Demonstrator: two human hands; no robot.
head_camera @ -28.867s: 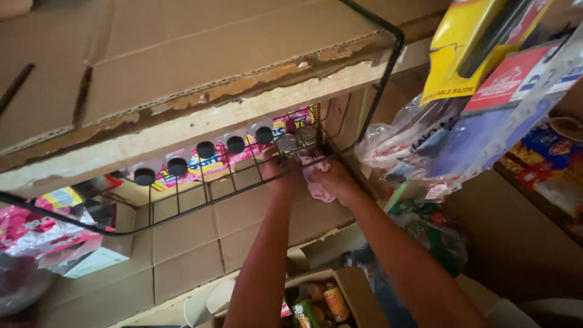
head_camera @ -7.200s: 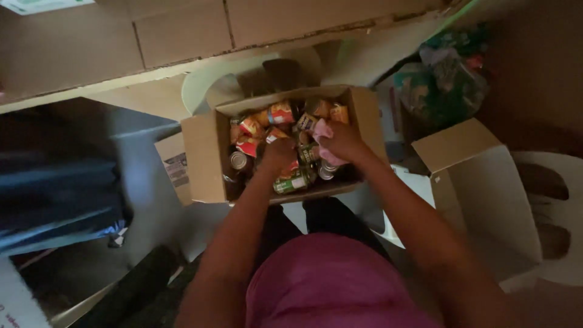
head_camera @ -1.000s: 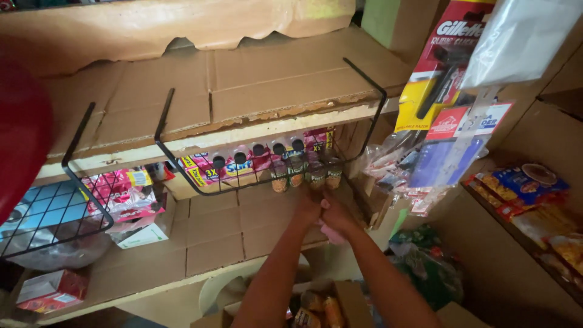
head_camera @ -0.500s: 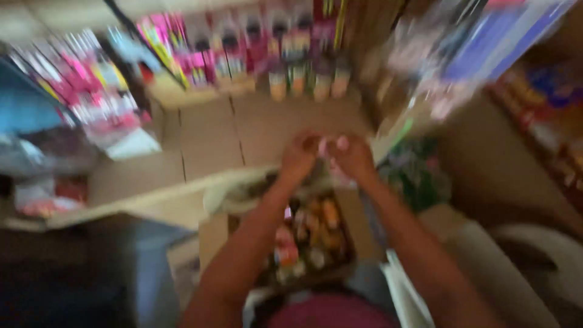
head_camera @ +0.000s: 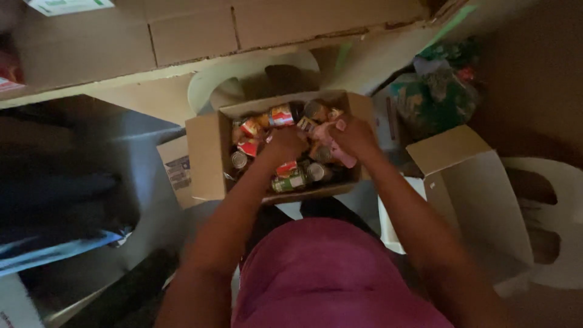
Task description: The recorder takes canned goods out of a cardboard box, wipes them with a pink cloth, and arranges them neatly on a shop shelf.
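Both hands reach into the box (head_camera: 209,158) of small tins (head_camera: 290,182): the left hand (head_camera: 285,143) closes on one, the right hand (head_camera: 355,136) grips a pink cloth (head_camera: 340,155); the tins look rigid, smooth, light, best held round their sides.

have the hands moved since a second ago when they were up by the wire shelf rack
Yes. Both hands have come down from the rack of bottles into the open cardboard box: the left hand and right hand now sit among the small cans.

Box opening: the cardboard box (head_camera: 206,158) stood open-topped, reachable from above.
Inside: small bottles (head_camera: 290,182) packed it tightly, leaving little gap.
Right: a white carton (head_camera: 467,182) stood close.
Behind: a shelf edge (head_camera: 121,82) overhung.
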